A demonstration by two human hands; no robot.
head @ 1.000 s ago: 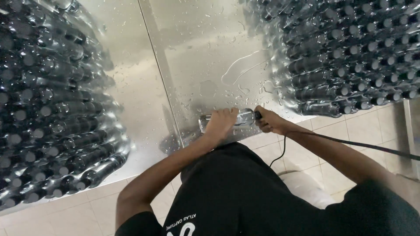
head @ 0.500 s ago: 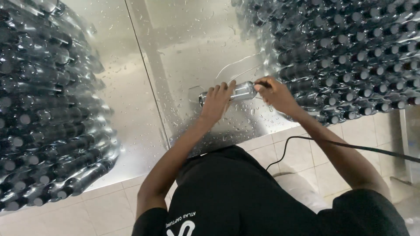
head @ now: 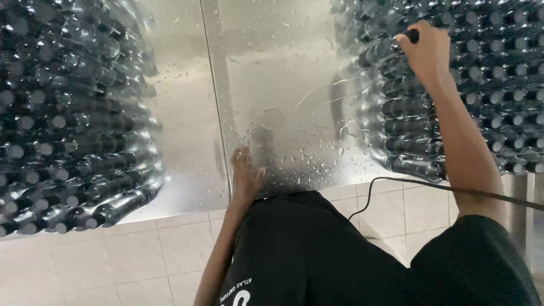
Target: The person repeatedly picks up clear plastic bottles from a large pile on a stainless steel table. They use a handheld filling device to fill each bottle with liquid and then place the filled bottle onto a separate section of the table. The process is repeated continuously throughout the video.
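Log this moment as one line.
left hand: flat on wet steel table | right hand: gripping dark tool on right bottle stack

Desk (head: pixel 181 141): silvery metal, speckled with clear water drops. Bottle stacks (head: pixel 62 119), either side of desk: dark glossy bodies, rows of pale grey round caps. Floor tiles (head: pixel 113 255), below desk edge: off-white, grey grout grid. Cable (head: pixel 396 184): black. Clothing (head: pixel 317 255): black.

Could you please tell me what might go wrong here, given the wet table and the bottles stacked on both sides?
The wet stainless-steel table carries droplets beside the left hand, so it may slip. The right hand holds a small dark tool over the right stack of clear plastic bottles; pressing could dislodge some. The thin black cable hangs near the water.
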